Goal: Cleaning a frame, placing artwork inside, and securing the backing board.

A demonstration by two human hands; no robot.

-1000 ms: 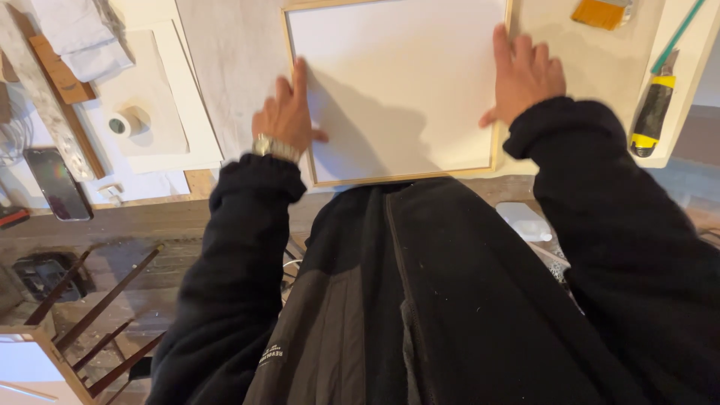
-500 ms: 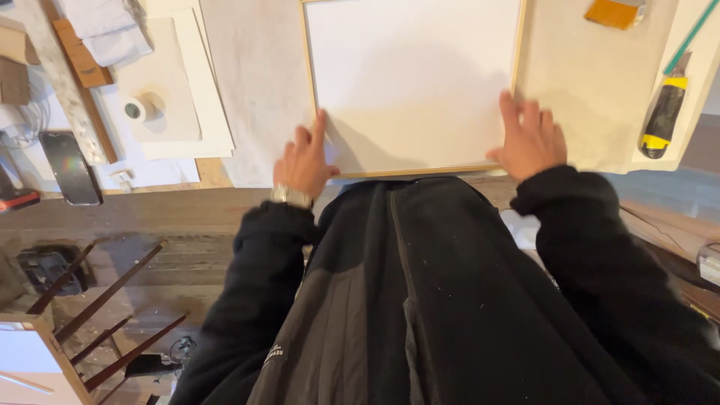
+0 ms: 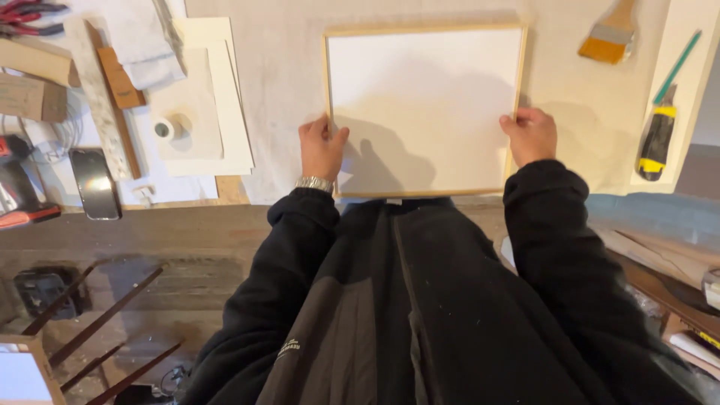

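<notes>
Hands [image 3: 322, 148] (both) gripping framed panel [image 3: 424, 105]

We have the flat wood-framed white panel [image 3: 424, 105] lying on the pale cloth-covered bench [image 3: 285, 67], our left hand [image 3: 321, 148] at its left edge, our right hand [image 3: 531, 135] at its right. Right of the panel lie a wide flat paintbrush [image 3: 609, 39] and a black-and-yellow utility knife [image 3: 657, 141]. To the left, a small roll of tape [image 3: 166, 129] sits on stacked cream sheets [image 3: 206, 97], with a dark phone [image 3: 94, 183] farther left.
</notes>
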